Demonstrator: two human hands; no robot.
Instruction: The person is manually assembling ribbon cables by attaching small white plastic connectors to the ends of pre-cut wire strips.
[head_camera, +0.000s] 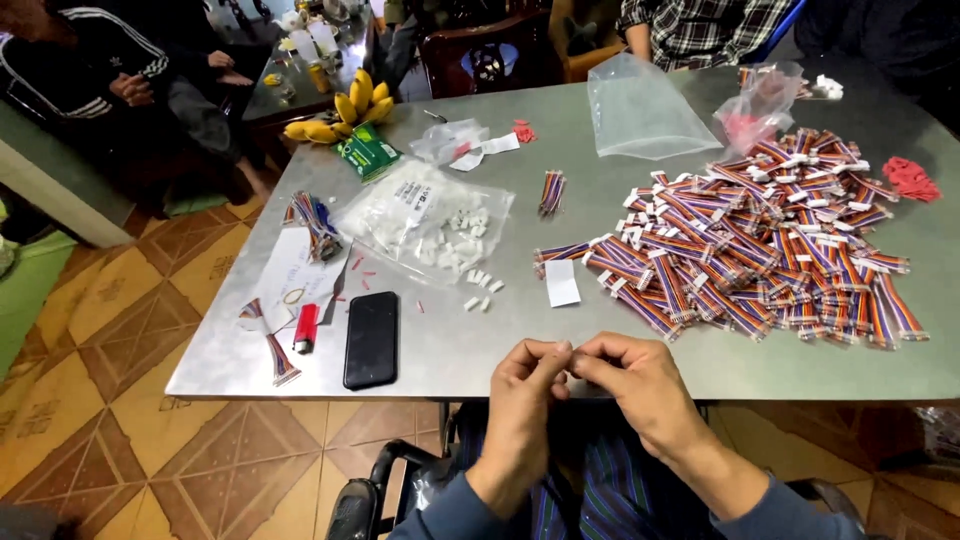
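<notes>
Pinching one tiny piece together, both hands (570, 375) meet near the ribbon-cable pile (760, 240)

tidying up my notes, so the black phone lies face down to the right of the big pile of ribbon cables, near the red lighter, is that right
Not quite. In the head view the black phone lies to the left of the pile of ribbon cables, not the right. It does lie near the red lighter.

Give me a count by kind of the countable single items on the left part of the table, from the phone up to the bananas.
Black phone: 1
Red lighter: 1
Green box: 1
Banana bunch: 1
Clear bag of white connectors: 1
Total: 5
</notes>
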